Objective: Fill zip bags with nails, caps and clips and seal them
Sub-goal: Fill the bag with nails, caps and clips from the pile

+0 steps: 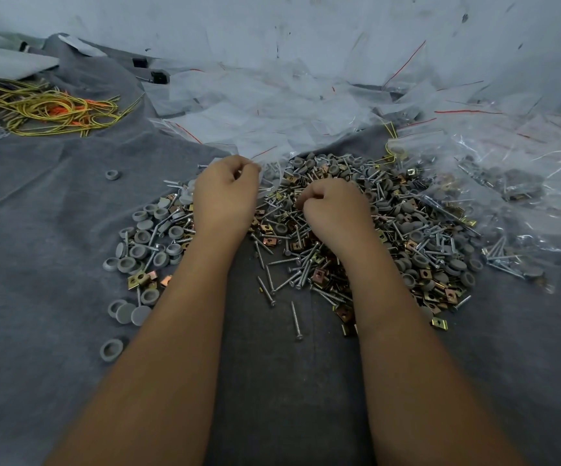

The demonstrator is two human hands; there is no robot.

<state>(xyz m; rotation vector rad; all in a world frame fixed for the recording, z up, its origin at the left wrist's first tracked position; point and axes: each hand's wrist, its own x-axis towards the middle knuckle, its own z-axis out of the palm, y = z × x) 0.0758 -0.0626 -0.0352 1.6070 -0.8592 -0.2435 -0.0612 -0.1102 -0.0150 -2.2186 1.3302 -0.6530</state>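
Grey cloth [54,213] covers the surface, and on it lies a wide heap of silver screws [292,274], round grey caps [143,235] and brass-coloured clips [319,274], mixed together. Both bare forearms reach forward over the near edge of the heap. The left hand [225,193] is at the far left side of the pile with its fingers curled, pinching the edge of a clear zip bag [269,169] that lies over the screws. The right hand [332,206] is clenched above the middle of the heap, knuckles up; what its fingers hold, if anything, I cannot tell. Beyond the hands a loose drift of empty zip bags [272,112] with red seal lines spreads to the wall. On the right, filled bags [507,183] holding screws and caps rest against the heap. A few stray caps lie apart on the cloth to the left. A tangle of yellow and orange cords [50,109] sits at the far left.
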